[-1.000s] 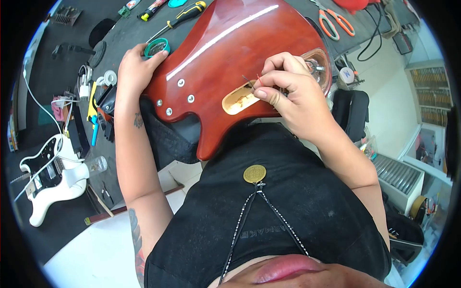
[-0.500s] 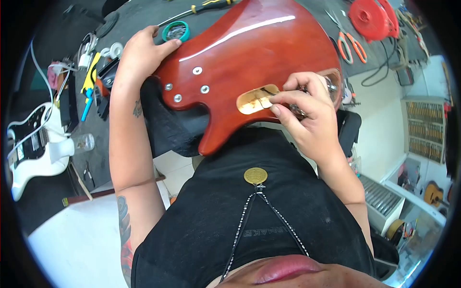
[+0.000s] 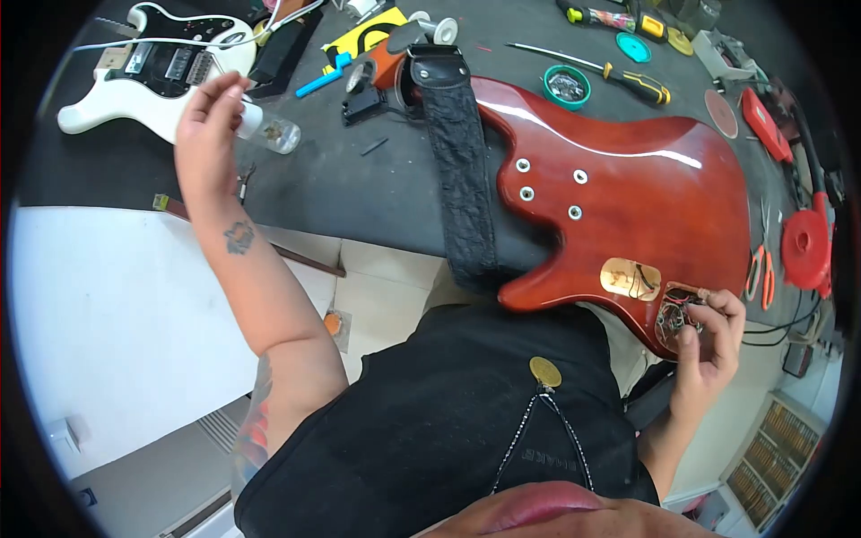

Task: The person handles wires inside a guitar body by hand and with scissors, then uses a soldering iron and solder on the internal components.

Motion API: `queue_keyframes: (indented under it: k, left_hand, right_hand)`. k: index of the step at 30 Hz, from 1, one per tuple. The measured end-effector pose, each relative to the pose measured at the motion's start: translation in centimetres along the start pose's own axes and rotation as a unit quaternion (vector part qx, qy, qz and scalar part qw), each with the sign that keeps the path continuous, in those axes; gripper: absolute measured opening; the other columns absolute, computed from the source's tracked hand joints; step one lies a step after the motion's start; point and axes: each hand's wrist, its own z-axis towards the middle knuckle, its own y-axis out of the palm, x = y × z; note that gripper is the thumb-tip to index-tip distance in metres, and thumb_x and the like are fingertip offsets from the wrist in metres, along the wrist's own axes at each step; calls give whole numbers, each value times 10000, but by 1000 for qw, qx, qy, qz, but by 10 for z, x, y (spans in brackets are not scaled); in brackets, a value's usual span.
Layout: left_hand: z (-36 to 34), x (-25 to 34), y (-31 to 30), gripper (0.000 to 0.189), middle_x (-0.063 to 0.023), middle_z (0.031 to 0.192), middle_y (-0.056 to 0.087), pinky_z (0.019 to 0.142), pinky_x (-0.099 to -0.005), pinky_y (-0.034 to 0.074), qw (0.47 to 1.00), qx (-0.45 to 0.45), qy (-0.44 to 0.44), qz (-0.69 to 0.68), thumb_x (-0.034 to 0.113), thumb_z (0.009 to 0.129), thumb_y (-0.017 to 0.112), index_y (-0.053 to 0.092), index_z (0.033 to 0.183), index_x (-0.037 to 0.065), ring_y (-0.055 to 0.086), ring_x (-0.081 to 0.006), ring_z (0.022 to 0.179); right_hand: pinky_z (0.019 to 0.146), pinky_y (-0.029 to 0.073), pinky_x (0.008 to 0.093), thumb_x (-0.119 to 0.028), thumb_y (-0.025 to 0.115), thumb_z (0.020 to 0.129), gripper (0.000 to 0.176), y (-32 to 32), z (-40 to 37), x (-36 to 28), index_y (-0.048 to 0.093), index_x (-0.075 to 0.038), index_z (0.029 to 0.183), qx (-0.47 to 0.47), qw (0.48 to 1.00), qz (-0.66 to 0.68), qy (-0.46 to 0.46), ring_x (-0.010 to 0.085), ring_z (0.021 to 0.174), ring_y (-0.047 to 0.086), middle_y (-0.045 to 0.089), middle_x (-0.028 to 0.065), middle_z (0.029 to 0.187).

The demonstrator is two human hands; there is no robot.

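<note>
Closest in, at six o'clock in the view, is the person's black shirt with a gold medallion point(image 3: 539, 371) on a cord.

Just beyond it, at four o'clock, the right hand point(image 3: 708, 336) is narrowly pinched. Its thumb and fingertips point(image 3: 696, 330) close on a clear cover plate point(image 3: 673, 316) with a tangle of thin wires behind it. The plate sits at the lower edge of the red guitar body point(image 3: 628, 202), touching it. Just beside the plate, towards eleven o'clock from it, is an oval cavity point(image 3: 630, 278) in the body with wires showing inside.

The guitar body lies flat on the dark bench point(image 3: 359, 188), filling the view from the centre towards three o'clock. A black strap point(image 3: 459, 170) is draped across its left end and hangs over the bench edge.

Orange-handled scissors point(image 3: 760, 273) and a red reel point(image 3: 805, 244) lie at three o'clock, past the guitar's right edge.

At ten o'clock, well apart from the guitar, the left hand point(image 3: 208, 125) reaches out with its back to the camera. Its fingers are together at the white-capped end of a small clear jar point(image 3: 276, 134) lying on the bench. I cannot tell whether it grips the jar or only touches it.

Farther off, a white guitar point(image 3: 143, 67) lies at eleven o'clock. A green round tin point(image 3: 567, 87) and a screwdriver point(image 3: 596, 67) lie at one o'clock.
</note>
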Motion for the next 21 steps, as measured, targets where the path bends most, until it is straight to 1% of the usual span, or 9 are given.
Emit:
queue_keyframes:
  k: [2, 4, 8, 10, 14, 17, 19, 20, 21]
  left_hand:
    - [-9, -17, 11, 254, -37, 1040, 775, 788, -235, 467, 999, -15, -6, 46, 114, 998, 733, 745, 1226, 2, 607, -72, 871]
    - [-25, -7, 49, 233, -22, 982, 760, 772, -244, 489, 995, -94, -28, 15, 120, 991, 746, 747, 1197, 12, 628, -70, 861]
    - [2, 17, 128, 294, -40, 1012, 753, 801, -257, 510, 956, -285, 60, 24, 163, 1008, 743, 707, 1241, -13, 680, -89, 932]
    - [44, 38, 163, 306, -47, 1008, 756, 831, -270, 531, 959, -271, 77, -8, 168, 1017, 731, 693, 1252, -24, 688, -105, 929]
    - [131, 80, 218, 298, -45, 991, 764, 772, -252, 512, 969, -222, 93, -50, 178, 1021, 713, 711, 1257, -4, 622, -78, 818]
    - [151, 131, 260, 310, -70, 980, 778, 719, -272, 526, 951, -248, 187, -11, 194, 1000, 707, 726, 1229, -14, 658, -107, 792]
    - [167, 163, 293, 342, -106, 965, 777, 740, -328, 561, 979, -129, 148, 57, 220, 972, 720, 728, 1199, -35, 715, -159, 829]
    - [217, 159, 305, 419, -193, 971, 786, 803, -411, 601, 963, -19, 189, 191, 297, 962, 727, 722, 1187, -56, 765, -255, 904]
    - [263, 149, 314, 586, -314, 1084, 776, 966, -523, 608, 905, 92, 290, 297, 409, 931, 716, 681, 1206, -107, 767, -460, 1069]
  right_hand:
    - [1007, 478, 357, -114, 788, 937, 195, -6, 7, 8, 742, 34, 1055, 45, 998, 32, 14, 255, 1174, 574, 531, 134, 1302]
    - [989, 473, 351, -79, 755, 958, 139, -11, 16, 8, 730, 36, 1031, 65, 998, 11, -18, 240, 1127, 574, 537, 141, 1279]
    - [974, 466, 366, -117, 766, 948, 171, -12, 24, -2, 715, 36, 1005, 97, 994, 22, -38, 245, 1082, 569, 559, 147, 1223]
    - [956, 475, 383, -147, 770, 931, 204, -16, 26, -6, 720, 34, 1010, 83, 993, -52, -62, 262, 1068, 571, 568, 150, 1180]
    - [932, 476, 387, -138, 762, 891, 185, -31, 12, -14, 718, 18, 981, 125, 987, -90, -56, 271, 1022, 579, 578, 133, 1082]
    - [928, 465, 384, -131, 761, 879, 178, -40, -3, -5, 701, 15, 962, 171, 979, -108, -38, 272, 991, 579, 574, 121, 1038]
    - [933, 457, 382, -117, 756, 880, 170, -47, -14, 8, 694, 17, 963, 192, 974, -120, -13, 278, 988, 581, 577, 123, 1036]
    - [933, 457, 382, -117, 756, 880, 170, -48, -16, 8, 694, 17, 963, 194, 973, -123, -8, 278, 988, 581, 577, 123, 1036]
    - [936, 457, 382, -114, 754, 883, 164, -50, -19, 6, 696, 16, 964, 204, 972, -119, -17, 280, 993, 582, 581, 125, 1040]
